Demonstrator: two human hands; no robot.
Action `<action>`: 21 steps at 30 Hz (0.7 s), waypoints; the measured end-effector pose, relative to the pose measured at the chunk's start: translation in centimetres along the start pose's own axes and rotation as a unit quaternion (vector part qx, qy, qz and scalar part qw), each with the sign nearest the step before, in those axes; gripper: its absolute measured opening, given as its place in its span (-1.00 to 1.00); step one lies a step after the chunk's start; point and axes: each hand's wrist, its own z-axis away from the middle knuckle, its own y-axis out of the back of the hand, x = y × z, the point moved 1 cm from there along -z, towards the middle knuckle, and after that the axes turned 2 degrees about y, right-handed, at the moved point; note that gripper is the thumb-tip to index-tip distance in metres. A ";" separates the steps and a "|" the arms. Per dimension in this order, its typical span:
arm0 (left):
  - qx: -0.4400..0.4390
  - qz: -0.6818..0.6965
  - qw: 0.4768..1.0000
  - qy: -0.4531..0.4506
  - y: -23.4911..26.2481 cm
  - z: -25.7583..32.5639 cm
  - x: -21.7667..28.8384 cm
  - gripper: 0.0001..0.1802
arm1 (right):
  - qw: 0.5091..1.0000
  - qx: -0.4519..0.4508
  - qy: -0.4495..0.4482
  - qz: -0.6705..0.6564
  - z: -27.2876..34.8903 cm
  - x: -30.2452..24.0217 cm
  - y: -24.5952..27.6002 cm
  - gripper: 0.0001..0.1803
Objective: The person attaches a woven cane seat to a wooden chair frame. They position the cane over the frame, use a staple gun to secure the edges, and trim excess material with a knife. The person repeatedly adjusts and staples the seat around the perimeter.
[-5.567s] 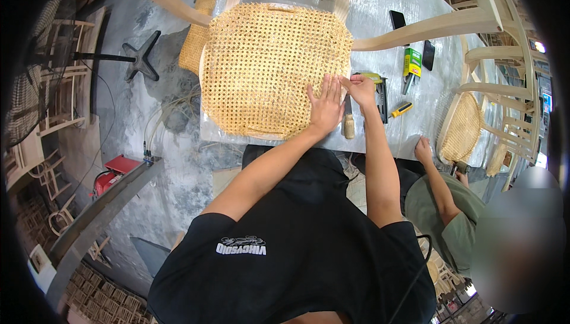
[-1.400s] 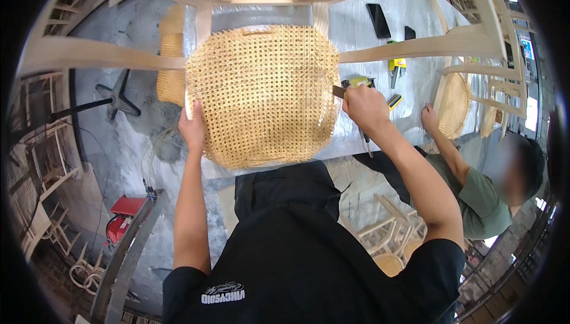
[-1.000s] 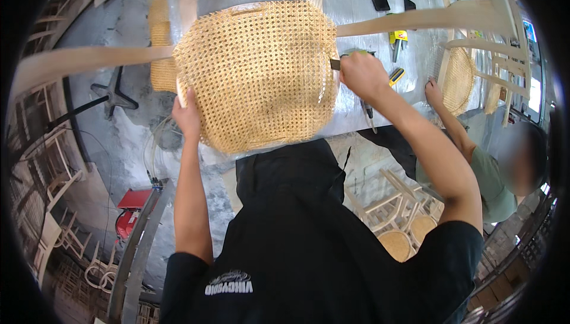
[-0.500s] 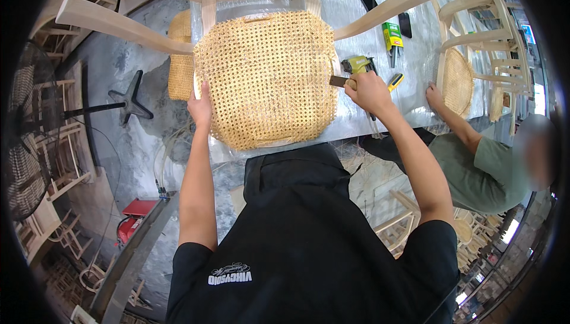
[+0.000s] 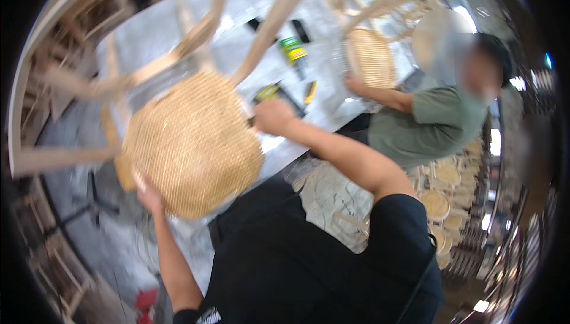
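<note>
The woven cane chair seat (image 5: 193, 143) lies on the grey table (image 5: 178, 27), near the table's front edge and toward its left side, with the pale wooden chair legs (image 5: 270, 24) rising from it toward the top of the view. The frame is motion-blurred, so fine detail is limited. The left hand (image 5: 148, 192) rests against the lower left rim of the cane seat, fingers curled over the rim and touching it. The right hand (image 5: 273, 116) is closed at the right rim of the seat, against its edge; a small dark object shows at the fist, but whether the hand grips a tool cannot be told. Just beyond the right hand, toward the middle of the table, lie a yellow-and-black tool (image 5: 267, 92), a small yellow item (image 5: 310, 91), a green-and-yellow can (image 5: 292, 51), and two flat dark objects (image 5: 300, 30) nearer the far edge. At the right end of the table, a second person in a green shirt (image 5: 430, 125) holds one hand (image 5: 354, 83) on another round cane seat (image 5: 371, 57). Stacked round cane panels (image 5: 439, 190) stand on the floor to the right of the table.
</note>
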 end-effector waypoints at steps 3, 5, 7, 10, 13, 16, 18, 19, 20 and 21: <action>-0.041 0.122 0.992 0.004 -1.0 0.5 0.8 -0.42 | 1.000 -0.023 -0.016 0.002 0.5 0.3 1.1 -0.78; -0.044 0.153 0.987 -0.011 -0.9 0.8 1.6 -0.38 | 1.000 -0.014 -0.017 0.016 1.1 -0.1 1.6 -0.79; -0.040 0.167 0.985 -0.001 -1.0 0.9 2.1 -0.36 | 0.999 -0.024 -0.017 0.024 1.1 -0.4 1.8 -0.82; -0.043 0.157 0.987 0.018 -0.8 1.0 2.4 -0.35 | 0.998 -0.058 -0.020 0.028 0.9 -0.6 2.0 -0.83; -0.043 0.153 0.987 0.034 -0.6 1.0 2.5 -0.35 | 0.998 -0.060 -0.018 0.028 0.9 -0.9 2.1 -0.83; -0.049 0.146 0.988 0.024 -0.6 1.2 2.6 -0.35 | 0.997 -0.072 -0.033 0.022 0.8 -0.8 1.8 -0.83; -0.049 0.157 0.986 0.004 -0.8 1.1 2.6 -0.35 | 0.997 -0.068 -0.035 0.021 0.9 -0.7 1.5 -0.83; -0.046 0.164 0.985 -0.005 -0.7 1.1 2.6 -0.35 | 0.997 -0.064 -0.034 0.021 0.9 -0.7 1.5 -0.83; -0.049 0.166 0.985 -0.004 -0.7 1.0 2.5 -0.35 | 0.997 -0.061 -0.030 0.024 0.9 -0.7 1.5 -0.83; -0.052 0.168 0.984 -0.004 -0.6 0.9 2.4 -0.35 | 0.998 -0.058 -0.027 0.027 0.9 -0.6 1.5 -0.83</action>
